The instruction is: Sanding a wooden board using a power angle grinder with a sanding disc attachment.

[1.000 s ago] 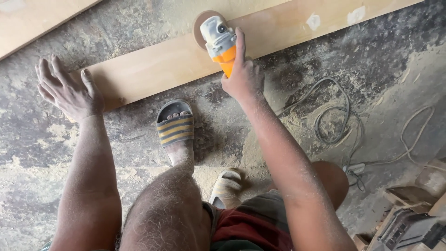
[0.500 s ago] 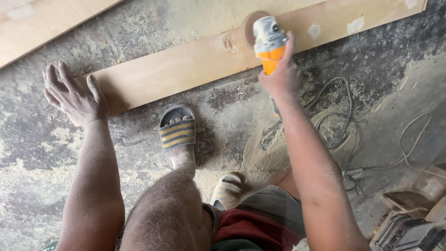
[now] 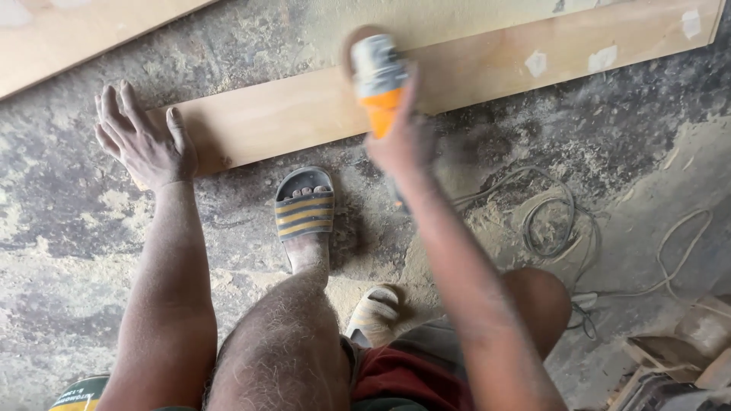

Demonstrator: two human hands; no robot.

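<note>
The right hand (image 3: 401, 137) is wrapped around the orange body of a handheld sander (image 3: 378, 76), its grey head and round pad pressed on the long wooden board (image 3: 472, 72) that lies slantwise on the dusty floor (image 3: 76, 228), running from the left near end up to the far right. The sander sits on the board's middle stretch, blurred in the head view, so the exact finger placement cannot be read, though the grip looks closed tight on the barrel. The left hand (image 3: 145, 137) lies flat with fingers spread, palm down at the board's left end, partly on the wood and partly on the floor, holding nothing. The board looks stiff, thin and fairly light, likely to slide on the sawdust unless pinned at an end. The sander looks compact but weighty enough to need a full grasp round its narrow orange body, behind the head. A striped sandal (image 3: 304, 205) stands just near of the board's edge. A loose cable (image 3: 548, 221) coils on the floor at right, well apart from the board.
</note>
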